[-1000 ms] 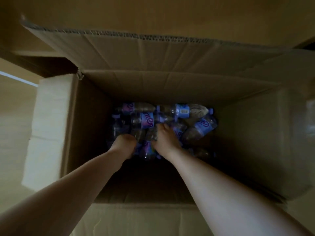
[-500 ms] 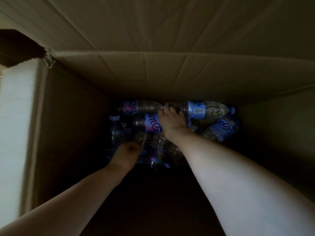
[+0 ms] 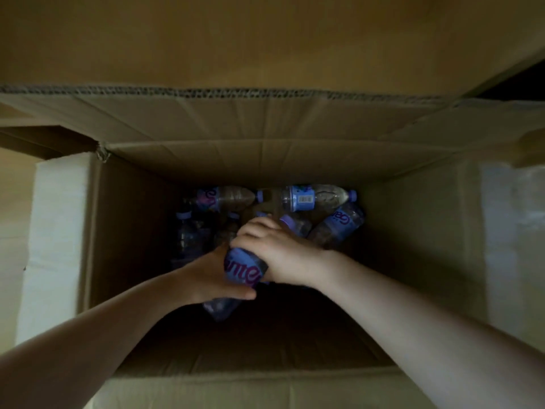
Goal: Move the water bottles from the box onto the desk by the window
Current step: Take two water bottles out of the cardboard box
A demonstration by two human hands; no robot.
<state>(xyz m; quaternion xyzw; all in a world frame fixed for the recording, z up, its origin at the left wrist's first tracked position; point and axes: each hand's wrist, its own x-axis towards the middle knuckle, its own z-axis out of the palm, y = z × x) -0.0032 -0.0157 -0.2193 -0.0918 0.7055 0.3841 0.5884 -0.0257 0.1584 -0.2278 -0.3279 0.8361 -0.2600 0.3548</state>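
Both hands — left hand (image 3: 211,276), right hand (image 3: 275,252) — clasp bottle (image 3: 243,268) inside box (image 3: 132,231)

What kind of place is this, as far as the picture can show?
Hard to say: probably an indoor room during unpacking. The view looks down into a deep cardboard box with open flaps, water bottles piled at its bottom, and pale flooring beside it.

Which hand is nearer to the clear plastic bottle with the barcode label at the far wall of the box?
Right. The right hand is just below that barcode-label bottle; the left hand is lower, further left.
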